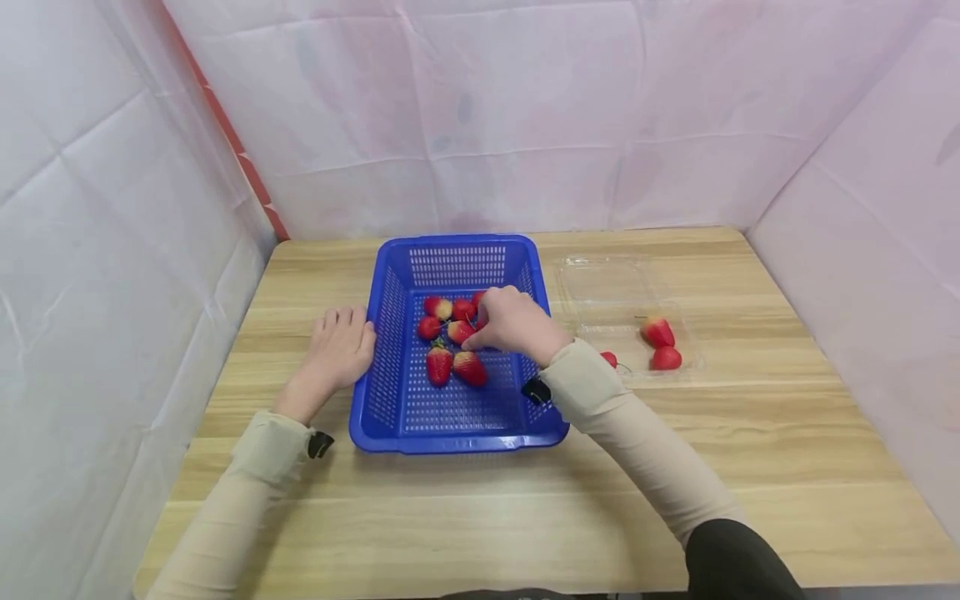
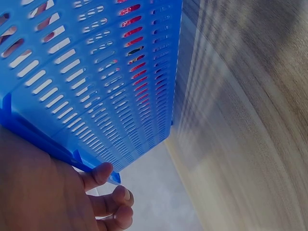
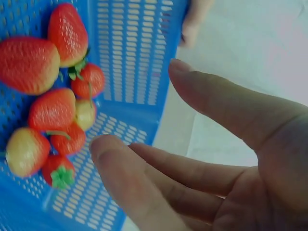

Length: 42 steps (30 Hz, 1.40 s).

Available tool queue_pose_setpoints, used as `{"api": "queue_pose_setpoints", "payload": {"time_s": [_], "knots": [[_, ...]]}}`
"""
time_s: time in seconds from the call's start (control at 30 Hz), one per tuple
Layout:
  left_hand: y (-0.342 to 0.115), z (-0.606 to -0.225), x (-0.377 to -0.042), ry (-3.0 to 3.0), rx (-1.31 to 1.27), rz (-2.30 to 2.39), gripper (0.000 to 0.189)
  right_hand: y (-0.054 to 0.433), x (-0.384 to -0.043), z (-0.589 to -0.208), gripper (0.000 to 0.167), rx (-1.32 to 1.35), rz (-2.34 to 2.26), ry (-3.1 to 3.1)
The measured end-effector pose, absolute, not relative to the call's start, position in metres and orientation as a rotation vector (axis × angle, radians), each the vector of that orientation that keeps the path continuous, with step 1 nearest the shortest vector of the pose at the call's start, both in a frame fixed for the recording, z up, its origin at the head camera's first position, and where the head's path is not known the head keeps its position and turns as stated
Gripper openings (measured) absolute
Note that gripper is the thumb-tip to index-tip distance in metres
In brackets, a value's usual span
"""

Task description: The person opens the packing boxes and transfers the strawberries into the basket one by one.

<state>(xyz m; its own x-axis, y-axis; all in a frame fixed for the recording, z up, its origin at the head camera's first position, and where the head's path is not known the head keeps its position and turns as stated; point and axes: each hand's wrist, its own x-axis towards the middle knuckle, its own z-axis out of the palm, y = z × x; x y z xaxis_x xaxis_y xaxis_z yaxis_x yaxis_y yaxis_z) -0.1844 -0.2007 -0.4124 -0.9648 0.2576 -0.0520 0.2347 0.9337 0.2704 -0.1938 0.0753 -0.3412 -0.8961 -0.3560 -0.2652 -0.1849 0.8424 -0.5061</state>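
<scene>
A blue plastic basket (image 1: 465,446) with slotted walls stands on the table. Several strawberries (image 1: 470,368) and small red cherries (image 1: 429,327) lie on its floor. My left hand (image 1: 341,346) rests against the basket's left rim; in the left wrist view its thumb (image 2: 98,175) is right at the rim and the fingers are loosely bent. Over the fruit hovers my right hand (image 1: 517,321), hiding part of it. The right wrist view shows that hand's thumb (image 3: 211,94) and index finger (image 3: 125,178) spread apart with nothing between them.
To the right of the basket lies a clear plastic clamshell box (image 1: 600,287) with its lid folded open. It holds a strawberry (image 1: 658,332), a cherry (image 1: 666,358) and another red fruit (image 1: 609,359). White cloth walls (image 1: 525,108) enclose the wooden table (image 1: 787,467).
</scene>
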Motion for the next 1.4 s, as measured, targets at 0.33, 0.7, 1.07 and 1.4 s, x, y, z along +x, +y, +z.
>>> {"api": "queue_pose_setpoints", "payload": {"time_s": [0.33, 0.7, 1.07, 1.4], "knots": [[-0.199, -0.413, -0.183, 3.003, 0.387, 0.406, 0.034, 0.127, -0.203, -0.325, 0.023, -0.459, -0.826, 2.791], [-0.200, -0.412, -0.185, 3.003, 0.390, 0.413, 0.037, 0.204, -0.194, -0.334, 0.020, -0.343, -0.803, 2.854], [-0.199, -0.413, -0.182, 2.991, 0.386, 0.415, 0.037, 0.242, -0.180, -0.377, 0.028, -0.203, -0.774, 2.721], [-0.198, -0.412, -0.182, 2.982, 0.390, 0.434, 0.037, 0.254, -0.177, -0.407, 0.039, -0.112, -0.810, 2.618]]}}
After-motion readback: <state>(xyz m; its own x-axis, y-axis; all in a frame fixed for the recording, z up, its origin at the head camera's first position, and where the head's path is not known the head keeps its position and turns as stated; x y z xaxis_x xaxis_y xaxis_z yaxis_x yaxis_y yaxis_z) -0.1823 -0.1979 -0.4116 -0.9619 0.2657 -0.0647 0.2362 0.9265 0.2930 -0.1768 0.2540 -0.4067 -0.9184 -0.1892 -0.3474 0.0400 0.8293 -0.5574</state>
